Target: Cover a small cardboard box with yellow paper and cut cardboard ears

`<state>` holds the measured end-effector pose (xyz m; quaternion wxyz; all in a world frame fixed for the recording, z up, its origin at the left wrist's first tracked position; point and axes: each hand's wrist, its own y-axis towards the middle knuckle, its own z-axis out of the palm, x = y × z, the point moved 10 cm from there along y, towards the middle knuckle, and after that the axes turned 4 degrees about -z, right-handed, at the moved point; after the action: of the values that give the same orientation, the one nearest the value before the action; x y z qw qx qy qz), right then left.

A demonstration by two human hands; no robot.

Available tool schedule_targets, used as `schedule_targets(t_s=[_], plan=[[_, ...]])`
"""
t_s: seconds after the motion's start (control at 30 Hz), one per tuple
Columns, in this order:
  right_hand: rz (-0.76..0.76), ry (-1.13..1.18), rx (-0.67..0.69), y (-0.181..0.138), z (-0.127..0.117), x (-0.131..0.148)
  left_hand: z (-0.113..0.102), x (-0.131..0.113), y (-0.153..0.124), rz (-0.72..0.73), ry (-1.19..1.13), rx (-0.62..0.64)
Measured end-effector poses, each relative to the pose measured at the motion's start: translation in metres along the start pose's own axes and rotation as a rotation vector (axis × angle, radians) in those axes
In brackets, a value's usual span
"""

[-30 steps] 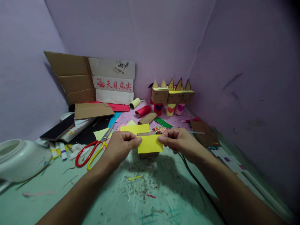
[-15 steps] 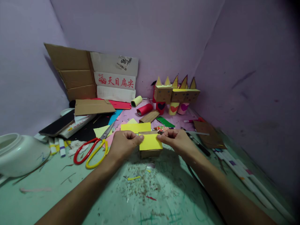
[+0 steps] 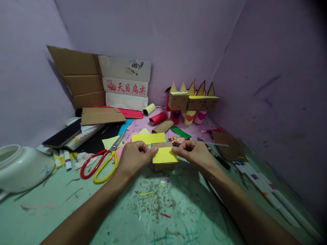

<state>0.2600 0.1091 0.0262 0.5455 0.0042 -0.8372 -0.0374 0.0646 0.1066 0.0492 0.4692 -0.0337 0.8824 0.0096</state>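
A piece of yellow paper (image 3: 165,155) lies over the top of a small cardboard box (image 3: 165,166), its near edge close to the box's front edge. At the back a strip of brown cardboard top shows beyond the paper. My left hand (image 3: 136,156) pinches the paper's left far corner between thumb and finger. On the other side my right hand (image 3: 192,153) pinches its right far corner. Behind the box lies a yellow paper strip (image 3: 148,138). Red-and-yellow-handled scissors (image 3: 106,160) rest to the left of my left hand.
Cardboard figures with pointed ears (image 3: 190,102) stand at the back right. A folded carton (image 3: 125,83) leans on the wall. At left are a white pot (image 3: 25,170) and a marker (image 3: 67,160). Black pen-like tool (image 3: 218,158) and white markers (image 3: 265,192) lie at right.
The yellow paper has shifted slightly toward me on the box, so more brown cardboard shows behind it. Both hands keep their pinch at its corners.
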Motion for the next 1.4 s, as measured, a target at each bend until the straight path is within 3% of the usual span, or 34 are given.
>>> schedule_targets(t_s=[0.1, 0.2, 0.3, 0.4, 0.53, 0.67, 0.77, 0.9, 1.13, 1.4], plan=[[-0.04, 0.054, -0.046, -0.002, -0.009, 0.004, -0.015, -0.004, -0.001, 0.053, 0.028, -0.066], [-0.104, 0.087, -0.192, -0.006, -0.031, 0.013, -0.034, -0.003, -0.002, 0.1, -0.019, -0.139], [-0.198, 0.095, -0.343, -0.011, -0.053, 0.023, -0.04, -0.002, -0.004, 0.162, -0.013, -0.119], [-0.217, 0.121, -0.387, -0.01, -0.061, 0.023, -0.036, -0.015, -0.012, 0.355, 0.072, -0.069], [-0.032, 0.302, -0.187, -0.002, -0.034, 0.001, -0.017, -0.041, -0.04, 0.702, 0.24, -0.029], [0.076, 0.336, 0.052, -0.001, 0.006, -0.015, 0.005, -0.046, -0.059, 0.904, 0.396, -0.015], [0.156, 0.331, 0.158, -0.002, 0.024, -0.026, 0.019, -0.038, -0.059, 0.942, 0.496, 0.001], [0.32, 0.491, 0.271, -0.008, 0.036, -0.033, 0.032, -0.032, -0.056, 0.97, 0.572, 0.03], [0.364, 0.681, 0.313, -0.011, 0.036, -0.028, 0.05, -0.036, -0.06, 1.008, 0.616, 0.035], [0.35, 0.687, 0.341, -0.011, 0.04, -0.028, 0.056, -0.039, -0.061, 0.994, 0.701, 0.099]])
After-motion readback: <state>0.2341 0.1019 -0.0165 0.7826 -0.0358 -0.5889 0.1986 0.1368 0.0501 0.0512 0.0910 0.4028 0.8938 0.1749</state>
